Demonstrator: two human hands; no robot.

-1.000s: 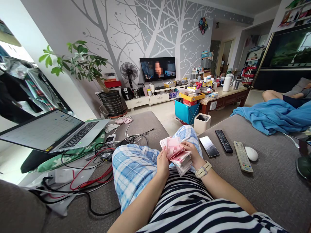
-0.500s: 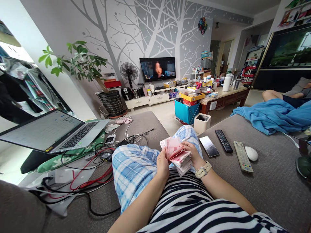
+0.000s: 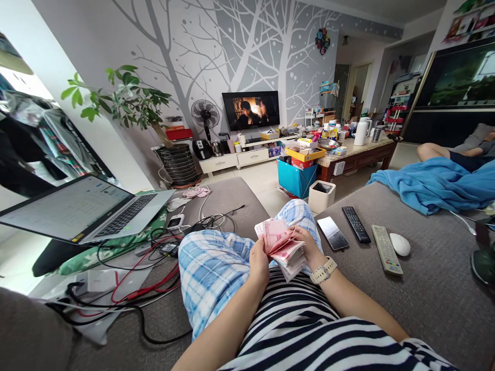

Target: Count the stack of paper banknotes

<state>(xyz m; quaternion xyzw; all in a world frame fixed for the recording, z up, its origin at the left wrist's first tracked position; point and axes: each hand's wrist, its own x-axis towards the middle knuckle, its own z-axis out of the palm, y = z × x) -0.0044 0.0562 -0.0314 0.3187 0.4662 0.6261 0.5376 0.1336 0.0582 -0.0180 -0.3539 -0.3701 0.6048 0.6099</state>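
in left grip and right grip are pink banknotes.

Banknotes between left hand and right hand: matt printed paper; watch strap just behind right hand: matt, material unclear; trousers below both hands: soft, napped cloth; phone right of right hand: smooth, glossy glass; farther right, black remote and pale remote: matt plastic; mouse beside those: smooth plastic; sofa either side of the hands: matt, coarse-woven cloth; laptop left of left hand: smooth, metal-look deck; tabletop ahead of both hands: polished, stone-look; wood frame beneath it: satin
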